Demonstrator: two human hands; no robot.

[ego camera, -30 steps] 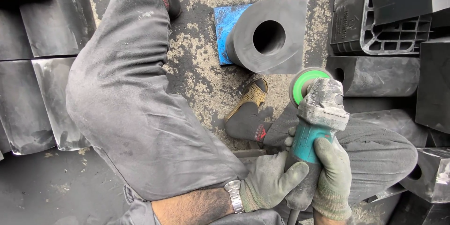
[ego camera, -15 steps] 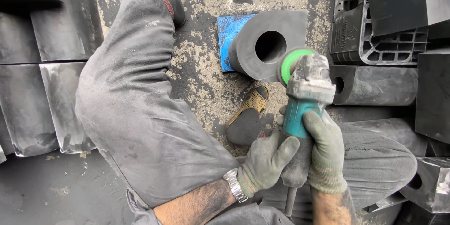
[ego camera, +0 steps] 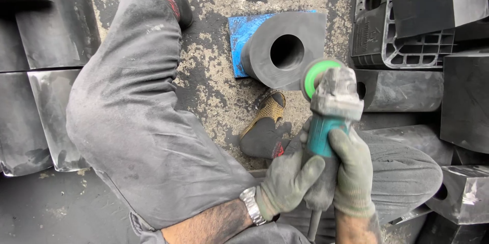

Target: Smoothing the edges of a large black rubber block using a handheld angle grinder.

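Compared with a second ago, the angle grinder [ego camera: 330, 114] has moved up and closer to the grey cylinder block [ego camera: 285, 53], and the green disc [ego camera: 315, 77] is now just beside the lower right edge of the block; before it was well apart from it.

From the head view, both gloved hands are closed around the grinder. The left hand [ego camera: 288, 180] wraps the dark rear part of the body, and the right hand [ego camera: 351, 173] grips the teal handle part a little further forward, so the right hand is the nearer one to the block. The long axis of the tool runs from the hands up and slightly to the left, and the block lies in this same direction, ahead of the disc. The block lies on its side with its round hole [ego camera: 287, 51] facing the camera, and it rests on a blue flat sheet [ego camera: 242, 38] on the rough floor [ego camera: 214, 76].

I cannot tell if the disc touches the block.

On the right stands a black plastic crate [ego camera: 387, 40] with a grid wall, between dark rectangular blocks [ego camera: 466, 96]. Similar dark blocks [ego camera: 46, 35] stand on the left. A sandal foot [ego camera: 265, 127] is below the block.
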